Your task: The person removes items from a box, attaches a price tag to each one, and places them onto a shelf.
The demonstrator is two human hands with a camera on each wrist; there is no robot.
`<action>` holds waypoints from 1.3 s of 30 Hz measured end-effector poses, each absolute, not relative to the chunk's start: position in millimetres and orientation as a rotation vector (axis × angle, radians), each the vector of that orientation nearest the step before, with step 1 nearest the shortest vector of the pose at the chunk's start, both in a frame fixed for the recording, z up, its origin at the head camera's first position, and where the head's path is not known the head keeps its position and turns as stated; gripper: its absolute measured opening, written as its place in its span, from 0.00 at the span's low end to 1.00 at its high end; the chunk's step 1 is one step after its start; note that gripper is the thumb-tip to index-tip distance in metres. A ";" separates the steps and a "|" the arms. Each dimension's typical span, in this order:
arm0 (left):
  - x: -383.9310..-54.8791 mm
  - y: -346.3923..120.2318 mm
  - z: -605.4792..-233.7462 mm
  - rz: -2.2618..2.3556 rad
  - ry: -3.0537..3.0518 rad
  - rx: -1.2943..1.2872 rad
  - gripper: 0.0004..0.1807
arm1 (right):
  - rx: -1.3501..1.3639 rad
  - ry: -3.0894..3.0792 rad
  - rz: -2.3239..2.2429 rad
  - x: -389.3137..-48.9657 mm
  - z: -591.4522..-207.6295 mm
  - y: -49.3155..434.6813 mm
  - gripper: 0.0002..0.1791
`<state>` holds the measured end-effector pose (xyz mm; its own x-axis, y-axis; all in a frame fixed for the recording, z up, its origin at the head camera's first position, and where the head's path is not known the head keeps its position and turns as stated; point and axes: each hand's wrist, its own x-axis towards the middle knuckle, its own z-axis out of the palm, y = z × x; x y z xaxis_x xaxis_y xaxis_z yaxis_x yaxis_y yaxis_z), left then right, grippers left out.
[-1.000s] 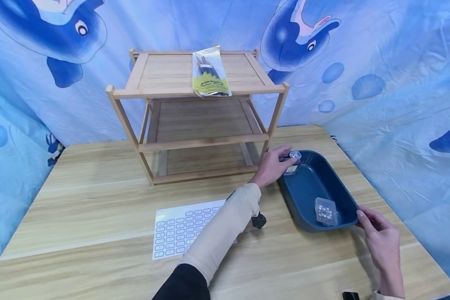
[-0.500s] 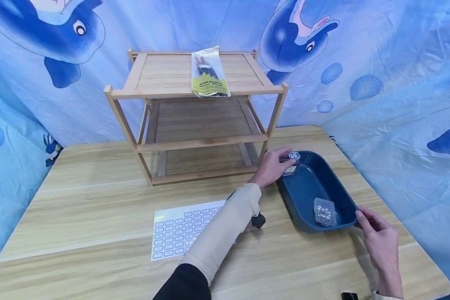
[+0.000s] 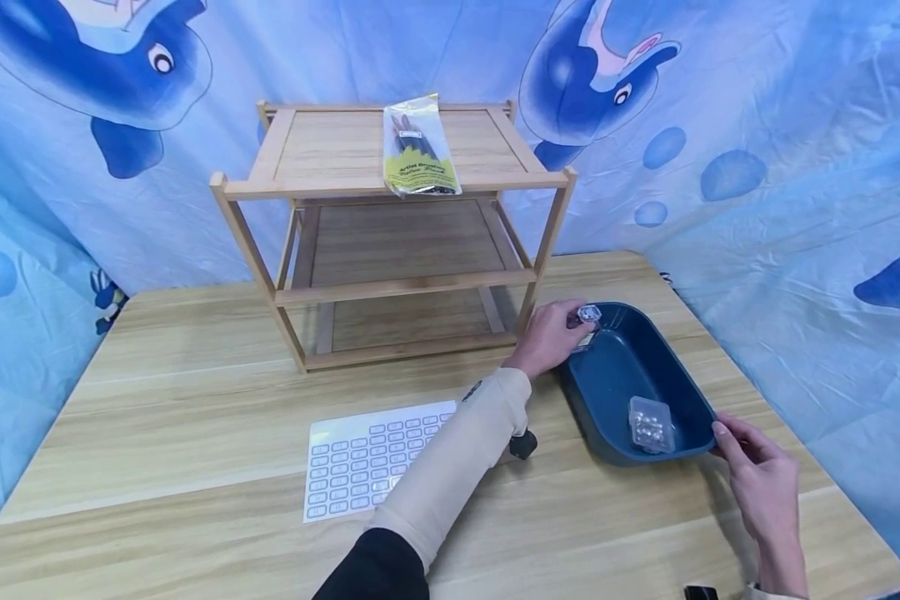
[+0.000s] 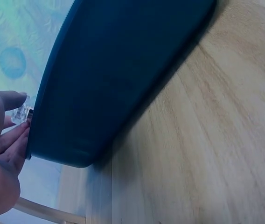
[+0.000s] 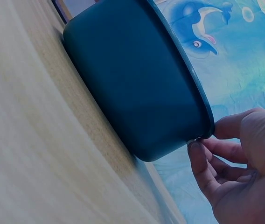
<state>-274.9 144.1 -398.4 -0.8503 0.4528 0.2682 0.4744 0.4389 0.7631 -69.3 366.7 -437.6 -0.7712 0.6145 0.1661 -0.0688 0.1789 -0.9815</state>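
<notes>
At the far left corner of the dark blue basin (image 3: 641, 362), my left hand (image 3: 547, 337) pinches the clear faceted cap (image 3: 588, 314) of what looks like a small perfume bottle. In the left wrist view the cap (image 4: 19, 114) shows between thumb and fingers, a metallic collar below it at the basin's rim. The bottle's body is mostly hidden by the hand and the rim. My right hand (image 3: 761, 475) pinches the basin's near right corner, thumb and fingers on the rim (image 5: 209, 123). Inside the basin lies a clear plastic case (image 3: 651, 425) of small silvery pieces.
A three-tier wooden shelf (image 3: 397, 283) stands at the back, a packet of artist brushes (image 3: 420, 154) on its top. A white sheet of labels (image 3: 367, 454) lies under the left forearm. A patterned blue curtain (image 3: 765, 92) encloses the wooden table (image 3: 195, 467).
My left hand and forearm have shifted slightly right, with the clear cap still pinched. The right hand and basin stay in place.
</notes>
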 end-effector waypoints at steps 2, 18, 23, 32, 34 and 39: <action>-274.3 145.0 -398.3 -1.395 -2.645 -0.848 0.23 | -0.508 -1.917 1.645 -69.3 -438.0 367.1 0.10; -271.7 146.4 -400.7 -1.394 -2.648 -0.811 0.22 | -0.491 -1.922 1.628 -69.8 -438.7 366.7 0.10; -270.7 145.3 -401.8 -1.387 -2.627 -0.844 0.21 | -0.490 -1.922 1.624 -69.0 -438.7 366.8 0.10; -267.6 144.2 -408.3 -1.408 -2.543 -0.922 0.20 | -0.502 -1.911 1.640 -68.5 -438.4 366.4 0.10; -266.8 144.3 -408.4 -1.424 -2.519 -0.935 0.20 | -0.506 -1.910 1.642 -69.0 -438.5 366.8 0.10; -264.6 144.3 -403.3 -1.461 -2.443 -0.982 0.20 | -0.523 -1.932 1.629 -68.9 -438.7 367.6 0.10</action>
